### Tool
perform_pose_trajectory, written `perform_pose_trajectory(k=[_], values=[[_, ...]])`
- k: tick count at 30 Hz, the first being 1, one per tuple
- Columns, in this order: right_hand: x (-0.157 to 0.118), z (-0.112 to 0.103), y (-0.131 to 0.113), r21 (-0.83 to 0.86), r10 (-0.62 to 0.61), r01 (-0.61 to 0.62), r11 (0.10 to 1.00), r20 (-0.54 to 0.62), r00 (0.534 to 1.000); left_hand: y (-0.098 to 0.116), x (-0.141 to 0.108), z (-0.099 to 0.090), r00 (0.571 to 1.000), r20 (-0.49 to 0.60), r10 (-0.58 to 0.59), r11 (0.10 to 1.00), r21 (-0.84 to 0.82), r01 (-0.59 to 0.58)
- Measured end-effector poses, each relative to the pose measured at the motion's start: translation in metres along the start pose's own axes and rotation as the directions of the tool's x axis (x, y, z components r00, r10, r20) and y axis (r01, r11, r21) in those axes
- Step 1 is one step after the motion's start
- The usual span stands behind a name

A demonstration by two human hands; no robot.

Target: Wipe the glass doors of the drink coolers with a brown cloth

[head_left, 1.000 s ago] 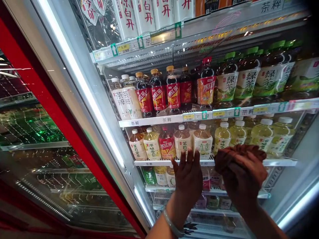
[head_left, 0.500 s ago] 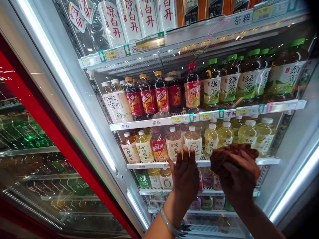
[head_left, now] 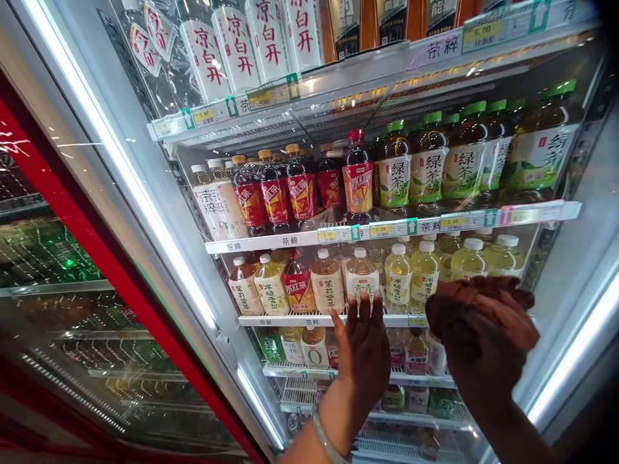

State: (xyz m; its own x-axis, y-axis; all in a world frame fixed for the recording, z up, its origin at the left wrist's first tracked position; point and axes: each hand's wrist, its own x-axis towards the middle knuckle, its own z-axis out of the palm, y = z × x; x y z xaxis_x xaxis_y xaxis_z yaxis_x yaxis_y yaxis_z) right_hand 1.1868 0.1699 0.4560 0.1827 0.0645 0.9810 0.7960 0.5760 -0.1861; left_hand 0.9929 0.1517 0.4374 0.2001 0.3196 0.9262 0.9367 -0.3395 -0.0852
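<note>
My left hand [head_left: 364, 351] is raised with its fingers stretched up and the palm turned toward the clear glass door of a drinks fridge; it looks pressed to the pane. A pale bangle [head_left: 325, 433] circles that wrist. To the right, my right hand [head_left: 493, 348] is closed around a bunched dark brown cloth [head_left: 447, 306], held up against the glass. Part of the cloth is hidden by the fingers. Behind the hands, through the pane, show bottles of tea, among them a white-capped bottle [head_left: 362, 274] just above my left fingertips.
Green-capped tea bottles [head_left: 428, 161] and red-labelled tea bottles [head_left: 300, 187] fill the shelf above. Water bottles [head_left: 236, 48] stand on the top shelf. Light strips [head_left: 130, 174] run along the fridge's sides. A red frame [head_left: 97, 245] divides it from another fridge at left.
My right hand has moved to the right with the cloth, farther from my left hand. The left hand stays nearly in place, while the view has shifted slightly.
</note>
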Motion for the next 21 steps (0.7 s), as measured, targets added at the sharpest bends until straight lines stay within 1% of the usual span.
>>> perform_pose_trajectory(k=[1, 3, 5, 7, 8, 11, 13, 15, 16, 19, 21], values=[[-0.012, -0.002, -0.001, 0.006, -0.005, 0.005, 1.000, 0.004, 1.000, 0.004, -0.001, 0.001, 1.000, 0.014, 0.008, 1.000, 0.006, -0.008], [-0.032, -0.002, -0.010, 0.044, -0.041, 0.039, 0.998, 0.031, 0.999, 0.011, -0.002, 0.003, 0.999, 0.045, 0.028, 1.000, 0.008, -0.028], [-0.035, 0.001, -0.021, 0.083, -0.039, 0.033, 0.996, 0.078, 0.996, 0.019, -0.002, 0.007, 0.998, 0.060, 0.031, 0.999, 0.006, -0.032], [-0.022, 0.004, -0.025, 0.115, -0.068, 0.056, 0.992, 0.096, 0.993, 0.025, -0.001, 0.010, 0.998, 0.058, 0.008, 1.000, 0.017, -0.009], [-0.012, 0.004, -0.022, 0.121, -0.091, 0.080, 0.989, 0.089, 0.992, 0.028, 0.001, 0.012, 0.998, 0.054, -0.013, 1.000, 0.029, 0.011], [0.015, -0.002, 0.001, 0.093, -0.143, 0.140, 0.986, 0.030, 0.989, 0.033, 0.005, 0.016, 0.997, 0.042, -0.065, 0.997, 0.054, 0.063], [0.017, -0.011, 0.019, 0.059, -0.126, 0.126, 0.990, -0.001, 0.992, 0.037, 0.007, 0.018, 0.996, 0.030, -0.086, 0.995, 0.054, 0.084], [0.004, -0.019, 0.030, 0.049, -0.090, 0.090, 0.995, 0.003, 0.996, 0.042, 0.007, 0.020, 0.996, 0.023, -0.082, 0.995, 0.054, 0.080], [-0.006, -0.022, 0.031, 0.057, -0.074, 0.072, 0.996, 0.020, 0.997, 0.045, 0.007, 0.021, 0.997, 0.018, -0.069, 0.996, 0.052, 0.068], [-0.030, -0.025, 0.023, 0.105, -0.063, 0.053, 0.993, 0.094, 0.994, 0.058, 0.006, 0.025, 1.000, 0.027, 0.003, 1.000, 0.009, -0.003], [-0.030, -0.023, 0.018, 0.141, -0.089, 0.072, 0.987, 0.121, 0.989, 0.066, 0.008, 0.027, 0.999, 0.041, 0.021, 0.999, -0.028, -0.019]])
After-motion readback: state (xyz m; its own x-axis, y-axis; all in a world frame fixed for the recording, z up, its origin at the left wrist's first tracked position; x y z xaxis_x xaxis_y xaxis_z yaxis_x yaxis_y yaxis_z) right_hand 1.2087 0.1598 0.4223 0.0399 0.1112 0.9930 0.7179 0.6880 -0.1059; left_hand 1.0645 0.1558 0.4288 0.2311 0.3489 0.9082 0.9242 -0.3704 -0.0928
